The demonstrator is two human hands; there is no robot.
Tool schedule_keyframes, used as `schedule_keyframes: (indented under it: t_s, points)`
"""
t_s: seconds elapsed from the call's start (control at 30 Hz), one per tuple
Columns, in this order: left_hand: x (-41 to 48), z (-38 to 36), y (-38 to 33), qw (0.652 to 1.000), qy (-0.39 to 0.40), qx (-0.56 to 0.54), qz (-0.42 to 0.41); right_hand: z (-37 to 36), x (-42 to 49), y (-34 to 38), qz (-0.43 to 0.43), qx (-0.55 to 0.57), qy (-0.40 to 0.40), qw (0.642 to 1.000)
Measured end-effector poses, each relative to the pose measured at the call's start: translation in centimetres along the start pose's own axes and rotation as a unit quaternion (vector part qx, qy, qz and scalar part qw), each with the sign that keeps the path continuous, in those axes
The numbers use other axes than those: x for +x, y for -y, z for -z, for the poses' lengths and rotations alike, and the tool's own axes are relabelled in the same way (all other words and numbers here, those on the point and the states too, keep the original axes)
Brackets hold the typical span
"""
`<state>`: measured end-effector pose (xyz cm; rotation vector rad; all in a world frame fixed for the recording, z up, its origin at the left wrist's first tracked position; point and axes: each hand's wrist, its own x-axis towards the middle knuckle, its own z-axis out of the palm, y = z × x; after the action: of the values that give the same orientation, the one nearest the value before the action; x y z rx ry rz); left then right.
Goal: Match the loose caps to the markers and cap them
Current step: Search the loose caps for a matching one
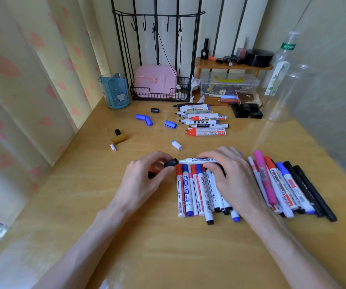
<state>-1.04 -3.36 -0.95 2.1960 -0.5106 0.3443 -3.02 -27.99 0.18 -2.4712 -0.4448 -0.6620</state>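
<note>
Marker: a white-barrelled whiteboard marker is held level and crosswise just above the near row of pens, its tip pointing to the person's left.
Cap: a short black plastic cap sits on the marker's tip, with the white neck still showing beside it.
Left hand: the left hand has its grip clenched on the black cap, pinched between thumb and forefinger.
Right hand: the right hand has its grip curled over the marker's barrel, hiding the rear half.
Near row: capped markers with red, blue and black ends lie side by side on the light wooden counter, partly under the hands.
Right fan: a fanned group of pens in pink, red, blue and black lies just beside the right wrist.
Far row: uncapped markers lie stacked side by side further back, most tips to the left.
Loose caps: blue caps, a white cap and an olive cap lie scattered left of the far row.
Back edge: a blue pen holder stands beside a black wire basket.
</note>
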Motion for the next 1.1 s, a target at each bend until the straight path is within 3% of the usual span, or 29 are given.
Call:
schedule_keyframes:
  t_s: [0.4,0.87,1.1]
  points:
    - [-0.4,-0.4,-0.3,0.997,-0.006,-0.076,-0.004,-0.1,-0.2,0.9,0.041,0.029,-0.001,0.999]
    - [-0.5,-0.9,-0.3,0.998,-0.019,-0.040,-0.049,-0.6,-0.5,1.7,0.051,0.021,-0.048,0.997]
    - [-0.2,-0.9,-0.6,0.997,0.036,-0.069,-0.030,1.3,0.1,1.5,0.038,0.036,0.045,0.998]
